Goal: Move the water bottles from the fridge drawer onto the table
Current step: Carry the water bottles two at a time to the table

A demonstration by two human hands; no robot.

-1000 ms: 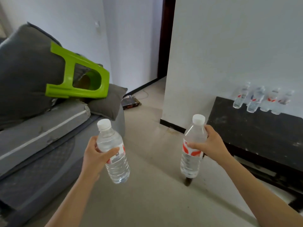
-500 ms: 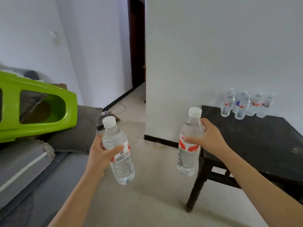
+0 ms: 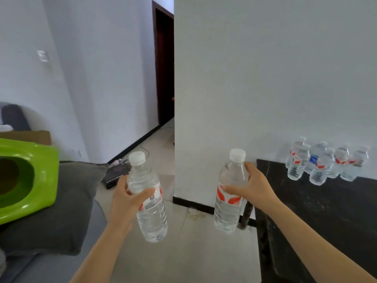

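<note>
Left hand (image 3: 124,203): fingers clamped round first water bottle (image 3: 151,207), held over floor, lower centre of frame. Right hand (image 3: 254,187): fingers clamped round second water bottle (image 3: 229,201), centre right, just beside desk (image 3: 326,221) corner. Bottle cluster (image 3: 318,163): standing on desk, right edge.

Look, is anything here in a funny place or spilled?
Yes: a green plastic stool lies on its side on the grey cushion at the left, instead of standing upright. Nothing is spilled: the left bottle and right bottle are both capped.
</note>
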